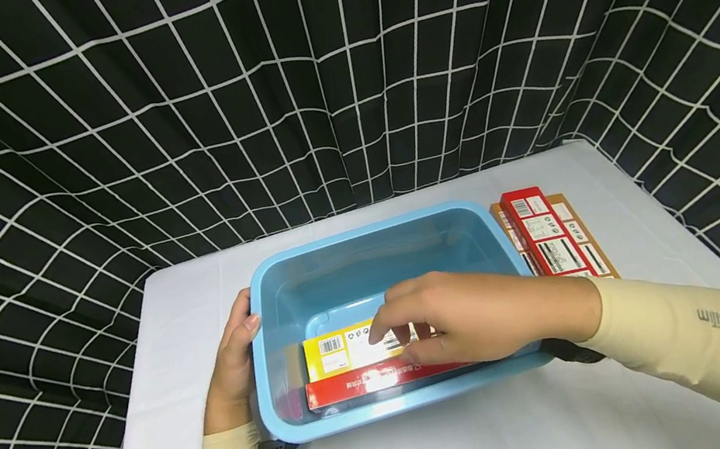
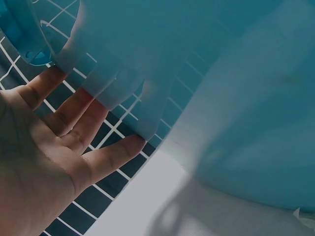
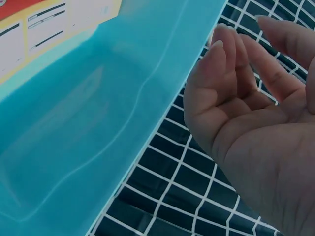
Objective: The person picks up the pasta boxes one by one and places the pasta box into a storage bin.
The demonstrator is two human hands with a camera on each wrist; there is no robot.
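One yellow box beneath right hand, loosely curled; left hand, fingers spread, touching bin.

An upright blue bin stands against the left hand, a yellow-and-white box and glossy red box side by side inside, beneath the right hand.

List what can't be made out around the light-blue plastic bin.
- Head: the right end of the yellow-and-white cardboard box, hidden by the right hand.
- Head: the middle of the flat brown cardboard box, covered by the red-and-white oblong box.
- Head: the boxes' fine print, too small.
- Right wrist: most of the glossy red box, cut off at top left.
- Left wrist: the rest of the bin, cut off by the frame.
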